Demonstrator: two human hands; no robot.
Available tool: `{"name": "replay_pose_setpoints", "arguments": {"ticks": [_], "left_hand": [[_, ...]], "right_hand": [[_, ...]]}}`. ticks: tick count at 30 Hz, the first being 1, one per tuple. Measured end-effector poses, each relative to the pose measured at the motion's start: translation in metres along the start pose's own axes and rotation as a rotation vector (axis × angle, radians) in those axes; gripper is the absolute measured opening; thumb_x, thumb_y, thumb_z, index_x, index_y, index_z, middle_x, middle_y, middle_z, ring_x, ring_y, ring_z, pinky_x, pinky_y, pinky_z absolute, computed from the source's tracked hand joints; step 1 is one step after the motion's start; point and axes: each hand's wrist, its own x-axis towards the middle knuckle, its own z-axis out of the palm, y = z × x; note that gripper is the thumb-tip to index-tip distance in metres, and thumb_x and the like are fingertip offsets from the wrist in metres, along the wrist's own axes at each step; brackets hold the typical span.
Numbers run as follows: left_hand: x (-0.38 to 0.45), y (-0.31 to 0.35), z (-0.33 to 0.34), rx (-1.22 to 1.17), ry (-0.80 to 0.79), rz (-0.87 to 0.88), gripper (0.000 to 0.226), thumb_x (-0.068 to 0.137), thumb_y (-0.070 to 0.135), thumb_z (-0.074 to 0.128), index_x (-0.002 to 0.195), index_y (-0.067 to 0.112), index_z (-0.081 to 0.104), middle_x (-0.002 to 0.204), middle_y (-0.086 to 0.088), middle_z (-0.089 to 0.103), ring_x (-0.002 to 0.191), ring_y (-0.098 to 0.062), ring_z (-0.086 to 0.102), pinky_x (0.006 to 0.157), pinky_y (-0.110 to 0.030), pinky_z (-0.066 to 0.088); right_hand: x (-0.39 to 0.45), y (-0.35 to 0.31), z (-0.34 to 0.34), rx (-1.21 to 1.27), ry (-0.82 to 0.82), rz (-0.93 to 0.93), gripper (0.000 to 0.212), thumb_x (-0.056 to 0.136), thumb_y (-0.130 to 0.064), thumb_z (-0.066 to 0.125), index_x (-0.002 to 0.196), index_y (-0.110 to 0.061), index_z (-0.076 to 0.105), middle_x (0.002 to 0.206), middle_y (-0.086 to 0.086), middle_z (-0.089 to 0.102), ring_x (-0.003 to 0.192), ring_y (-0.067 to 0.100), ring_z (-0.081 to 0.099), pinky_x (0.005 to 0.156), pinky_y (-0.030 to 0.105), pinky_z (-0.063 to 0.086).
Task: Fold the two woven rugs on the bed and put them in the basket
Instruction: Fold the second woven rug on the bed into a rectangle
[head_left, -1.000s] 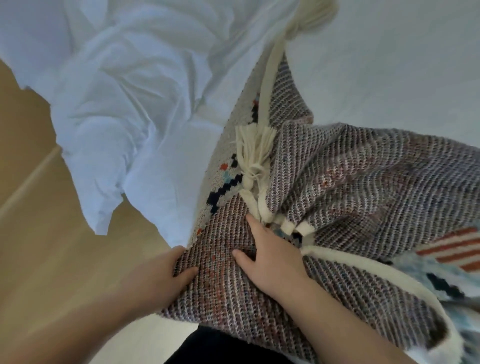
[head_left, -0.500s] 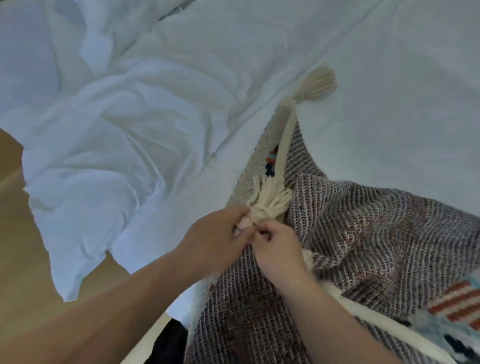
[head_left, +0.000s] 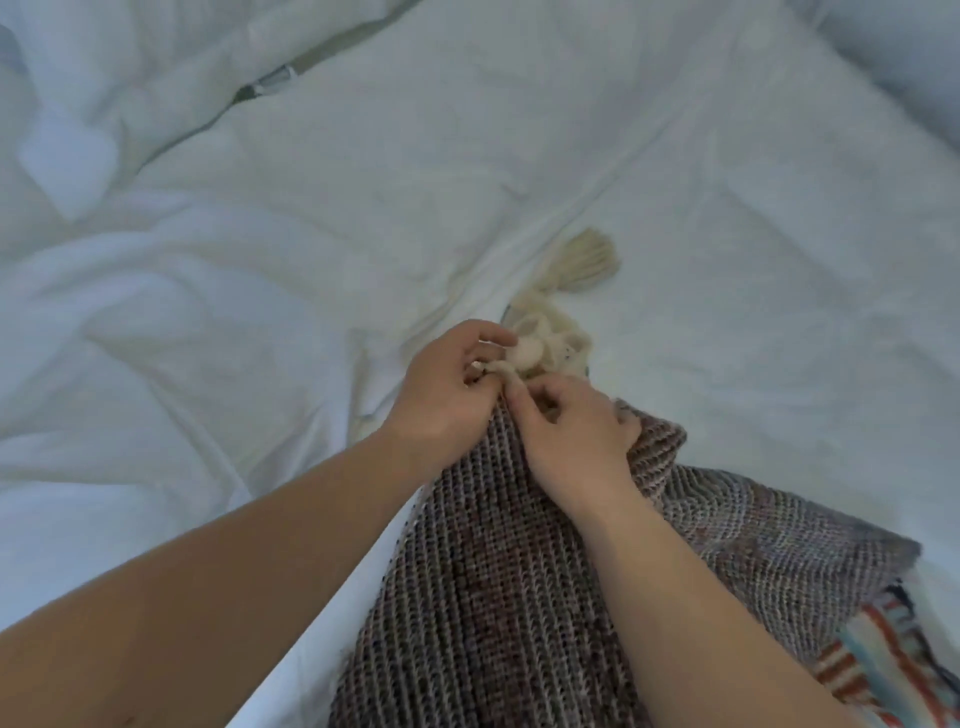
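Note:
A brown and grey woven rug (head_left: 498, 582) lies bunched on the white bed, running from the bottom of the view up to the middle. Its far corner ends in cream tassels (head_left: 550, 343), and another cream tassel (head_left: 587, 260) lies on the sheet just beyond. My left hand (head_left: 447, 384) pinches the cream cord at that corner. My right hand (head_left: 571, 431) grips the rug's edge right beside it, fingers curled into the weave. A striped red, white and blue patch of rug (head_left: 893, 660) shows at the bottom right. No basket is in view.
The rumpled white bedsheet (head_left: 260, 291) covers nearly the whole view. A dark gap between bedding layers (head_left: 270, 83) runs across the upper left.
Both hands have pushed the rug's tasselled corner farther up the bed, still pinched together. The view has tilted up, so the wooden floor at the left is gone from sight.

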Motion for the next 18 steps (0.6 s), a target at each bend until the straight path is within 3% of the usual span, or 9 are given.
{"name": "replay_pose_setpoints", "arguments": {"ticks": [3, 5, 8, 10, 12, 15, 18], "left_hand": [[0.027, 0.010, 0.012, -0.062, 0.074, -0.028, 0.036, 0.087, -0.004, 0.064, 0.092, 0.032, 0.059, 0.085, 0.009, 0.072, 0.067, 0.001, 0.065, 0.069, -0.017, 0.053], [0.043, 0.008, 0.022, -0.069, 0.067, -0.109, 0.033, 0.089, 0.000, 0.063, 0.096, 0.032, 0.060, 0.089, 0.006, 0.074, 0.078, -0.006, 0.069, 0.079, -0.026, 0.056], [0.058, 0.000, 0.030, -0.069, 0.008, -0.242, 0.018, 0.090, 0.013, 0.068, 0.100, 0.028, 0.065, 0.094, 0.002, 0.075, 0.090, -0.012, 0.070, 0.089, -0.032, 0.056], [0.064, -0.004, 0.030, -0.103, -0.008, -0.280, 0.013, 0.089, 0.012, 0.070, 0.096, 0.024, 0.070, 0.090, 0.001, 0.076, 0.088, -0.013, 0.071, 0.084, -0.028, 0.056], [0.070, -0.006, 0.029, -0.116, 0.025, -0.271, 0.014, 0.087, 0.011, 0.073, 0.088, 0.025, 0.072, 0.081, 0.002, 0.076, 0.081, -0.011, 0.071, 0.077, -0.025, 0.054], [0.083, -0.006, 0.028, -0.022, 0.183, -0.208, 0.013, 0.083, 0.019, 0.076, 0.077, 0.029, 0.072, 0.068, 0.009, 0.073, 0.075, -0.010, 0.070, 0.081, -0.030, 0.056], [0.087, -0.003, 0.030, 0.140, 0.262, -0.099, 0.008, 0.086, 0.022, 0.072, 0.084, 0.030, 0.073, 0.075, 0.012, 0.071, 0.075, -0.003, 0.066, 0.073, -0.015, 0.048]], "right_hand": [[0.036, 0.003, -0.020, -0.157, 0.108, 0.001, 0.031, 0.097, -0.053, 0.046, 0.107, -0.038, 0.070, 0.152, -0.001, 0.040, 0.145, 0.023, 0.024, 0.115, 0.050, 0.008], [0.056, 0.004, -0.025, -0.112, 0.122, 0.000, 0.028, 0.098, -0.049, 0.048, 0.111, -0.037, 0.070, 0.157, -0.003, 0.034, 0.147, 0.020, 0.021, 0.114, 0.046, 0.009], [0.069, 0.002, -0.014, -0.164, 0.110, -0.084, 0.027, 0.099, -0.046, 0.047, 0.110, -0.036, 0.070, 0.142, -0.007, 0.047, 0.134, 0.018, 0.034, 0.105, 0.040, 0.016], [0.075, 0.002, -0.006, -0.212, 0.109, -0.118, 0.027, 0.100, -0.042, 0.046, 0.108, -0.033, 0.069, 0.124, -0.005, 0.055, 0.121, 0.021, 0.041, 0.098, 0.039, 0.019], [0.082, 0.002, -0.006, -0.177, 0.122, -0.111, 0.024, 0.100, -0.039, 0.045, 0.104, -0.030, 0.067, 0.106, -0.004, 0.064, 0.112, 0.023, 0.047, 0.091, 0.037, 0.020], [0.100, -0.002, -0.010, -0.101, 0.159, -0.100, 0.025, 0.100, -0.040, 0.045, 0.101, -0.032, 0.068, 0.098, -0.006, 0.069, 0.105, 0.022, 0.054, 0.087, 0.036, 0.019], [0.113, -0.008, -0.009, -0.130, 0.140, -0.097, 0.026, 0.100, -0.041, 0.044, 0.101, -0.031, 0.068, 0.098, -0.007, 0.069, 0.101, 0.021, 0.057, 0.085, 0.036, 0.021]]}}
